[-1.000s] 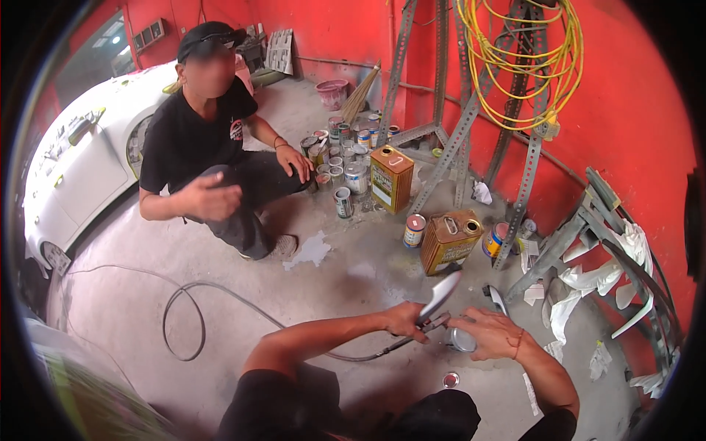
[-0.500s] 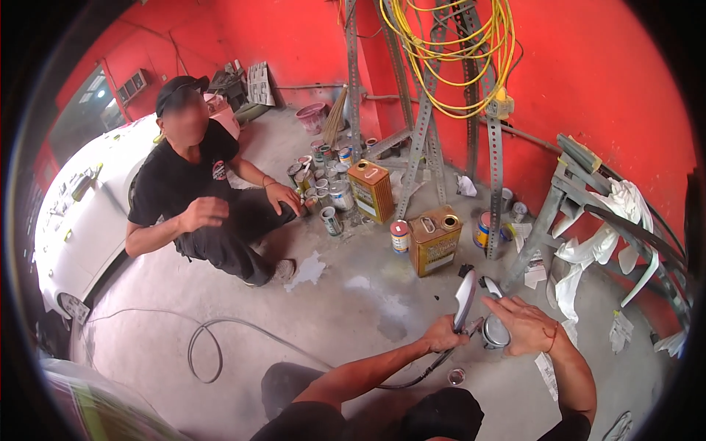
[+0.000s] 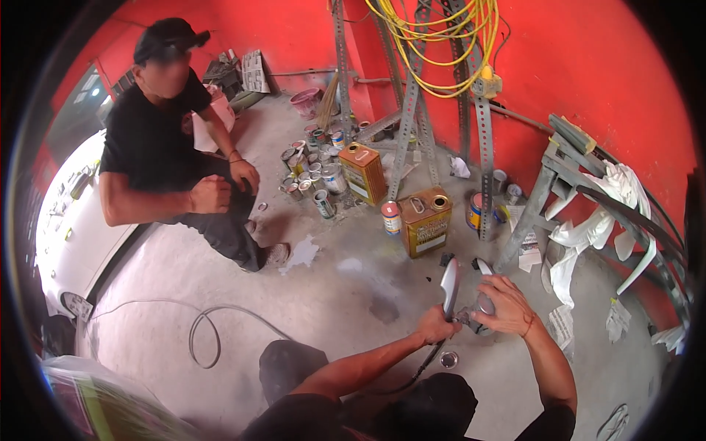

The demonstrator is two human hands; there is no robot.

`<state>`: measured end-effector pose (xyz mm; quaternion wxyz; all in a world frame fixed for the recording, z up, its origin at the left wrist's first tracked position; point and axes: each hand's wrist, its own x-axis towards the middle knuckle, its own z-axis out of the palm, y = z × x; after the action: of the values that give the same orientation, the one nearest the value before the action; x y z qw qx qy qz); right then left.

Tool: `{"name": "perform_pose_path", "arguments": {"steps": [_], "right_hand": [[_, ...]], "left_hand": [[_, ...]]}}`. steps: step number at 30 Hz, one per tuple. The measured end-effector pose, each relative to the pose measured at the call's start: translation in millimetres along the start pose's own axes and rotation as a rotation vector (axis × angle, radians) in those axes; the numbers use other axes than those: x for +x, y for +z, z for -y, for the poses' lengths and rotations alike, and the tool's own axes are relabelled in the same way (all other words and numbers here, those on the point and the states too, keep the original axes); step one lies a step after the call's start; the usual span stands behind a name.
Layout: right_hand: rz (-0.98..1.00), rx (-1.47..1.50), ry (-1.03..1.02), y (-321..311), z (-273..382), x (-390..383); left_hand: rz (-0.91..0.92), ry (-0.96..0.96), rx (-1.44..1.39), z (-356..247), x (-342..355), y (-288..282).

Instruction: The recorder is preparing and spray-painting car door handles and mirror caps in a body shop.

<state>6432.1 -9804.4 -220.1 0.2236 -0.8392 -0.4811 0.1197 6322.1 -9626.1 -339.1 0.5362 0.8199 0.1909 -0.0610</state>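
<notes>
My left hand [image 3: 434,325] grips a white, silver-edged curved piece [image 3: 449,289], held upright, beside the fittings of a hose [image 3: 423,362] that passes beneath that hand. Just to the right, my right hand [image 3: 504,312] curls over a metal cup [image 3: 482,328], apparently part of a spray gun, whose details are partly hidden by my fingers. A second white curved piece [image 3: 483,267] with a dark end lies beyond that hand. A small open can [image 3: 448,359] stands on the floor below my hands.
A co-worker [image 3: 158,132] crouches at left by a white car [image 3: 99,228]. Two rectangular tins [image 3: 426,224], several paint cans [image 3: 323,204], perforated metal legs [image 3: 485,169] with coiled yellow cable [image 3: 434,59], and a metal stand [image 3: 559,176] with white scraps line the red wall [image 3: 610,73].
The co-worker has shifted, the raised hand now lowered and curled. My hands and the white piece have moved slightly right in the picture as the view shifted; my right fingers now curl further over the cup.
</notes>
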Motion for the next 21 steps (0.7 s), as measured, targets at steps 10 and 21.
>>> {"name": "perform_pose_path", "arguments": {"steps": [10,21], "right_hand": [[-0.682,0.801,0.492,95.1,-49.2,-46.1],[-0.256,0.703,0.564,138.0,14.1,11.6]], "left_hand": [[-0.294,0.069,-0.120,-25.5,20.3,-8.2],[-0.523,0.156,-0.450,-74.3,5.1,13.9]]}}
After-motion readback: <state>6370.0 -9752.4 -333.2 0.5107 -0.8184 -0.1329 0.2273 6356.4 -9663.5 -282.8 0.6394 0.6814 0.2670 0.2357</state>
